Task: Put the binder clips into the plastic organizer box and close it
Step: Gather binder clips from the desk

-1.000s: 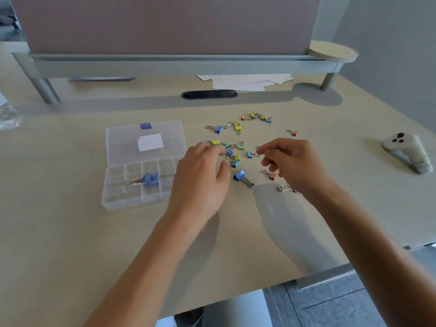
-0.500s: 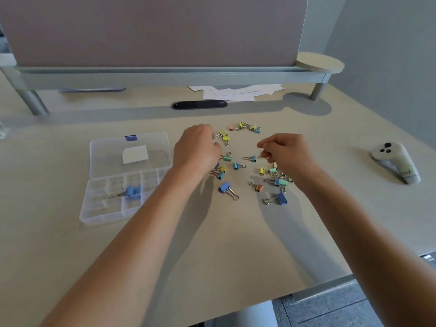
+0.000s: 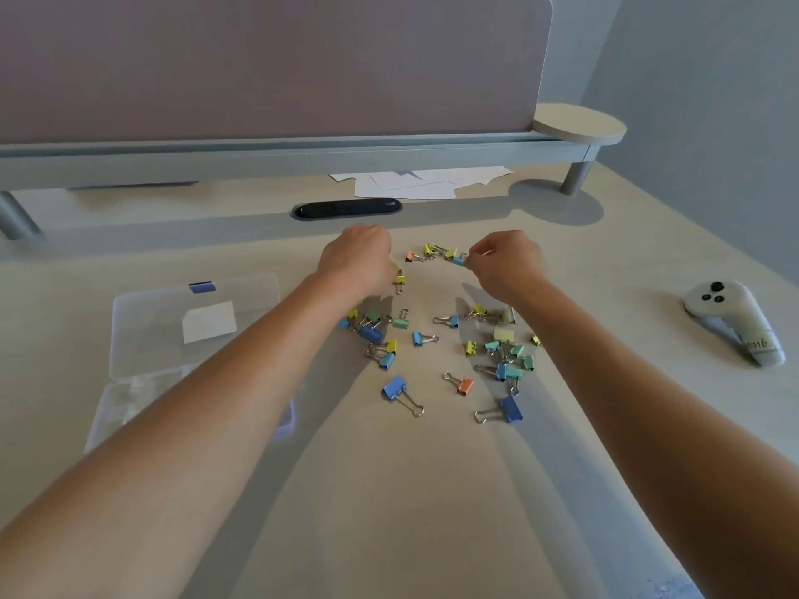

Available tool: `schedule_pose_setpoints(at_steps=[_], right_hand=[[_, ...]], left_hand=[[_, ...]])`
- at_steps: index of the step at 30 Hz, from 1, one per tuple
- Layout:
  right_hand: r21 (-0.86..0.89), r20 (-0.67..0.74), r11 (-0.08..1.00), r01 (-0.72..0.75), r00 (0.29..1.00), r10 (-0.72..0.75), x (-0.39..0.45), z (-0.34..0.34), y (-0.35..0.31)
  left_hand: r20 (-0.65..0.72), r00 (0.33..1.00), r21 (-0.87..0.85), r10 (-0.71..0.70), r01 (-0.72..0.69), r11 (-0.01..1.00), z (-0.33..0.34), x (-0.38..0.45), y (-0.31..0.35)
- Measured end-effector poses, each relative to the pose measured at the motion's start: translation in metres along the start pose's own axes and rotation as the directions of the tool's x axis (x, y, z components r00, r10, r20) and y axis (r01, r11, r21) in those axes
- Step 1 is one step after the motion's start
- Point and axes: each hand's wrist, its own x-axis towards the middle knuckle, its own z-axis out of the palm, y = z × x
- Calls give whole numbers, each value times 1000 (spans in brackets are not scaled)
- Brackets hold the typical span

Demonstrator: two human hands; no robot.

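Gathering step: right hand (image 3: pixel 503 263) pinches a blue clip (image 3: pixel 459 261) far on the desk (image 3: pixel 389 490); left hand (image 3: pixel 356 261) fingers curl, grip unclear. Next, carry clips left to the open box (image 3: pixel 129 339).

Organizer box (image 3: pixel 142 322) partly behind forearm

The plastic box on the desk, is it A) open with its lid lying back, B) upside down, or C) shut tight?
A: the plastic organizer box sits left of the person's left forearm with its clear lid folded back flat on the desk, away from the person, so the compartments are uncovered.
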Motion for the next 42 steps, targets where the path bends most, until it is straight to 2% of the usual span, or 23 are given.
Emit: schedule_pose_setpoints(at_steps=[4, 8, 13, 19, 24, 30, 37, 42], right_hand=[[-78, 28, 994, 77, 997, -75, 23, 13, -4], [-195, 52, 968, 158, 987, -151, 46, 23, -2], [-166, 120, 975, 147, 985, -128, 64, 32, 7], [-165, 96, 977, 138, 988, -124, 67, 36, 11], [-85, 32, 984, 156, 988, -153, 59, 35, 11], [78, -23, 978, 195, 981, -194, 33, 26, 2], [254, 107, 963, 87, 987, -118, -24, 33, -24], [354, 177, 933, 56, 976, -126, -76, 52, -51]], left_hand=[[-6, 1000, 40, 20, -20, 999, 8, 14, 0], [45, 999, 62, 21, -24, 998, 16, 21, 0], [31, 999, 81, 6, -8, 997, 25, 30, -2], [51, 998, 29, -27, 26, 999, 25, 41, -2], [13, 998, -89, -58, 59, 994, 21, 40, -1], [-164, 984, -194, -75, 43, 980, 4, 30, -6], [-185, 980, -134, -70, 46, 990, -23, -1, -25], [-156, 985, -153, -79, 55, 987, -43, -36, -57]])
